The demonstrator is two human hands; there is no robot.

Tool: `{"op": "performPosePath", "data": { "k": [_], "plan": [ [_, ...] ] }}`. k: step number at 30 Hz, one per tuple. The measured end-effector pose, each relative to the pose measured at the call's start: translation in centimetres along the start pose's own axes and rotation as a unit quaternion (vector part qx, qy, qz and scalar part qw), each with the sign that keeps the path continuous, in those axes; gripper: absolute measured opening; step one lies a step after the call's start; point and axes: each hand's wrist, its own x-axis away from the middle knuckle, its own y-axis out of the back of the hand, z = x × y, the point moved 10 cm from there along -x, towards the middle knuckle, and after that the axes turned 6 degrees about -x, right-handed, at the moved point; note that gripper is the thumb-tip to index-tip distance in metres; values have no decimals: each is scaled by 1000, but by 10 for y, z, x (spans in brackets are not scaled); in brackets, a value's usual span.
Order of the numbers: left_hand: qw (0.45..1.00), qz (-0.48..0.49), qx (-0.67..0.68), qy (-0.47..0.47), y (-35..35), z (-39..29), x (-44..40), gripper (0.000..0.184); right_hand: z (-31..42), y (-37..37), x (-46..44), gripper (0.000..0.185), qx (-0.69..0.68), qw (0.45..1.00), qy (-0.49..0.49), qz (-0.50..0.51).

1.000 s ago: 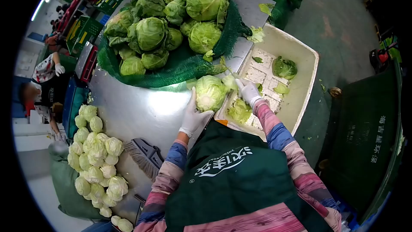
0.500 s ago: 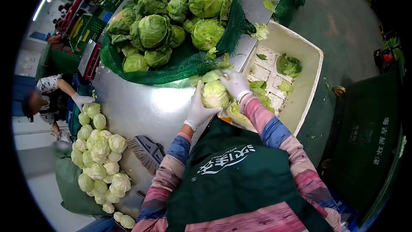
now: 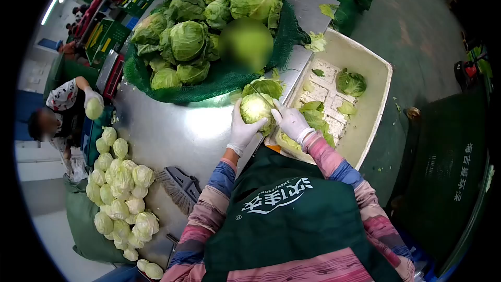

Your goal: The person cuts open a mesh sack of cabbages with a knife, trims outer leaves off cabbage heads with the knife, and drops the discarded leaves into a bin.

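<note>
Left hand: the gloved left hand (image 3: 244, 131) is clamped on the held cabbage (image 3: 256, 108), thumb along its 5 o'clock edge and fingers round its 9 o'clock side, opened about as wide as the cabbage's lower half.
Right hand: fingers of the gloved right hand (image 3: 290, 121) are drawn together round a thin blade (image 3: 262, 95), its handle hidden; the fingertips are close against the cabbage at 3 o'clock, contact unclear.
Change: half a second ago the right hand covered the cabbage's 1 o'clock edge; now it has dropped toward 4 o'clock, baring the blade. A co-worker's hand (image 3: 92, 95), then on the pile, is now raised with a pale cabbage (image 3: 94, 108).
Held cabbage: near the table edge, pale face turned up to the camera; nearly round, so no long axis can be told.
Blade: runs from about 11 toward 5 o'clock, over the cabbage's upper right part.
Loose leaves: green leaves (image 3: 267, 86) spread at the cabbage's 1 o'clock.
Net sack: the green net sack (image 3: 203, 93), filled with cabbages, lies at 11 o'clock.
White box: the white box (image 3: 377, 105) with leaf scraps is at 3 o'clock.
Pile: peeled cabbages (image 3: 121, 178) lie at 8 o'clock, beside a brush (image 3: 180, 185).
</note>
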Motion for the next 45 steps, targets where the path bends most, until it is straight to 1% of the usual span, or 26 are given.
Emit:
{"op": "performPosePath", "data": {
  "k": [3,5,10,13,15,16,17,18,20,21,23,25,27,29,30,31,33,34,35,36,37,38,39,42,44,45],
  "plan": [
    [999,10,-42,-6,-3,-8,0,102,13,9,-1,57,67,997,31,-9],
    [996,3,-90,-5,-3,-12,0,102,21,2,-1,60,134,990,12,45],
    [997,-1,-75,5,-1,-11,1,99,23,8,-4,54,153,988,-8,-4],
    [999,-3,-38,12,0,-13,2,96,14,17,-11,54,162,985,-45,27],
    [999,1,-52,-8,-1,-17,4,93,-12,20,-17,50,115,992,-50,-2],
    [999,4,-51,-4,-1,-14,9,93,-34,32,-20,48,79,993,-39,-76],
    [996,32,-51,-62,-6,-24,9,92,-48,51,-22,48,44,987,-20,-155],
    [989,61,-53,-120,-9,-36,9,91,-53,55,-21,48,45,986,-19,-158],
    [985,70,-82,-136,-5,-38,7,92,-88,50,-11,49,48,981,-137,-129],
    [979,78,-111,-149,-3,-40,9,93,-87,49,-9,49,49,981,-137,-129],
    [979,93,-112,-141,4,-39,5,94,-97,44,-1,49,60,969,-213,-112],
    [975,105,-131,-147,12,-38,2,92,-90,45,4,46,54,972,-179,-140],
    [985,95,-75,-126,26,-28,-4,90,-79,42,8,44,45,982,-139,-121],
    [995,58,38,73,38,19,-12,89,-51,38,22,41,42,985,-109,-130],
    [977,82,46,191,33,3,-4,87,-30,40,28,39,37,986,-74,-148],
    [977,79,47,193,22,2,-8,87,-13,42,32,36,31,985,-38,-166],
    [952,-48,199,226,19,20,-12,87,-4,40,35,35,66,982,11,-176],
    [970,-65,154,175,20,22,-17,90,-11,40,37,35,96,979,19,-181],
    [970,-65,153,175,18,33,-13,90,-18,42,39,36,127,974,27,-186],
    [985,-60,105,124,18,9,-6,94,-44,50,40,38,85,979,-69,-171],
    [994,-55,57,73,15,-10,0,98,-67,52,39,38,85,979,-69,-170],
    [996,-80,-31,3,16,-22,3,101,-116,46,38,44,79,972,-149,-165],
    [996,-81,-32,3,13,-19,5,101,-132,49,39,51,71,958,-227,-160],
    [983,-95,-157,-27,11,-33,13,100,-111,54,36,53,20,961,-208,-179],
    [982,-78,-172,-29,9,-31,8,101,-48,51,32,54,-36,980,-127,-147],
    [979,-65,-188,-32,7,-31,6,103,-28,39,26,54,-3,990,-82,-115]
  ]
}}
